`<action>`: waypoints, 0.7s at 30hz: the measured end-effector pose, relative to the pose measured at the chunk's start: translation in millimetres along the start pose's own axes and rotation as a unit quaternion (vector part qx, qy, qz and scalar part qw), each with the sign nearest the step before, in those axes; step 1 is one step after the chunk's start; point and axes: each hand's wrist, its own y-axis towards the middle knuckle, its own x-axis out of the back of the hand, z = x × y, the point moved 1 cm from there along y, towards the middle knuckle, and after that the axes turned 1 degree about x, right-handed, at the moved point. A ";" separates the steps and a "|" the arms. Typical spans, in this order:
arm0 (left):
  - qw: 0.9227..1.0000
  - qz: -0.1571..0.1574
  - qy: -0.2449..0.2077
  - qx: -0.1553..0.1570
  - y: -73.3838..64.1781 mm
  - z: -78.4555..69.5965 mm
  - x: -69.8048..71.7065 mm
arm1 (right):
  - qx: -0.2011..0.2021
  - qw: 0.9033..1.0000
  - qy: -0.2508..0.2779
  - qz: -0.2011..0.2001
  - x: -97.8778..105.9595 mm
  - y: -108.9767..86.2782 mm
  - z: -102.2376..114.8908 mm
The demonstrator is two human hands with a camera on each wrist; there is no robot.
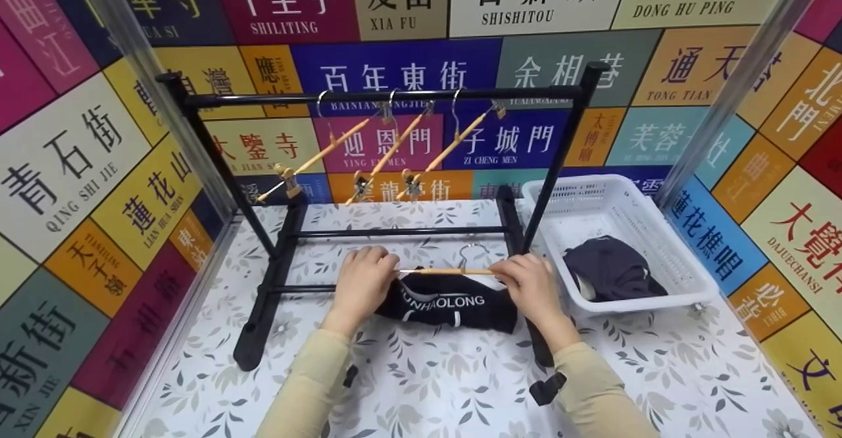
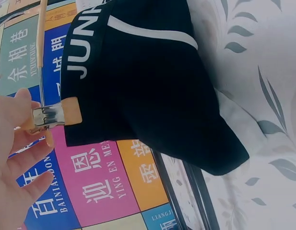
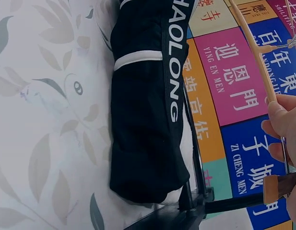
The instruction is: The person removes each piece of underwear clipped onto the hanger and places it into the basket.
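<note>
A pair of black boxer briefs (image 1: 454,319) with white waistband lettering hangs below a wooden clip hanger (image 1: 447,271) in front of the rack. At the hanger's left end, my left hand (image 1: 365,281) pinches a clip (image 2: 71,111); the left wrist view shows its wooden tip at the waistband's corner. My right hand (image 1: 531,290) grips the right end of the hanger bar with thumb and fingers. In the right wrist view, the other clip (image 3: 271,189) is beside that hand, apart from the waistband. The hanger's metal hook (image 1: 472,247) points up.
A black rack (image 1: 263,97) stands behind, carrying three clip hangers (image 1: 388,145) on its top bar. To the right, a white plastic basket (image 1: 700,287) holds dark folded cloth (image 1: 608,268). Sign-covered walls surround the leaf-patterned tabletop (image 1: 434,385).
</note>
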 end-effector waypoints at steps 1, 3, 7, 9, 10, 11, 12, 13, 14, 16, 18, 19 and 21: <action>1.000 0.006 0.002 0.001 -0.2 0.1 -0.3 | 0.000 1.000 -0.001 -0.001 -0.4 -1.1 -0.5; 1.000 0.017 0.007 0.002 -1.1 -0.3 -0.4 | -0.002 1.000 -0.001 -0.002 -0.5 -2.9 -0.9; 0.999 0.034 0.024 0.009 -2.8 -1.8 -1.2 | -0.006 1.000 -0.001 0.000 -0.7 -6.2 -1.5; 0.999 0.039 0.032 0.012 -3.3 -2.2 -1.7 | -0.007 1.000 0.001 0.001 -0.6 -7.3 -1.5; 0.998 0.041 0.036 0.013 -3.5 -2.3 -2.2 | -0.007 1.000 0.001 0.001 -0.6 -7.9 -1.7; 0.998 0.041 0.039 0.013 -3.6 -2.4 -2.7 | -0.007 1.000 0.002 0.002 -0.8 -8.3 -1.9; 0.998 0.041 0.040 0.014 -3.5 -2.4 -3.1 | -0.008 1.000 0.004 0.002 -0.9 -8.7 -2.0; 0.998 0.042 0.041 0.014 -3.6 -2.4 -3.5 | -0.007 1.000 0.005 0.002 -1.0 -9.0 -2.2; 0.998 0.041 0.043 0.012 -3.7 -2.3 -3.9 | -0.008 1.000 0.006 0.002 -1.2 -9.3 -2.3; 0.998 0.038 0.042 0.011 -4.1 -2.4 -4.7 | -0.009 1.000 0.006 0.002 -1.9 -10.0 -3.0; 0.999 0.035 0.039 0.009 -4.4 -2.7 -5.0 | -0.010 1.000 0.004 0.002 -2.3 -10.5 -3.5; 0.999 0.031 0.040 0.007 -4.6 -2.8 -4.9 | -0.011 1.000 0.003 0.003 -2.4 -10.6 -3.7; 0.999 0.025 0.041 0.006 -4.5 -3.1 -4.2 | -0.012 1.000 0.001 0.003 -2.4 -10.4 -4.0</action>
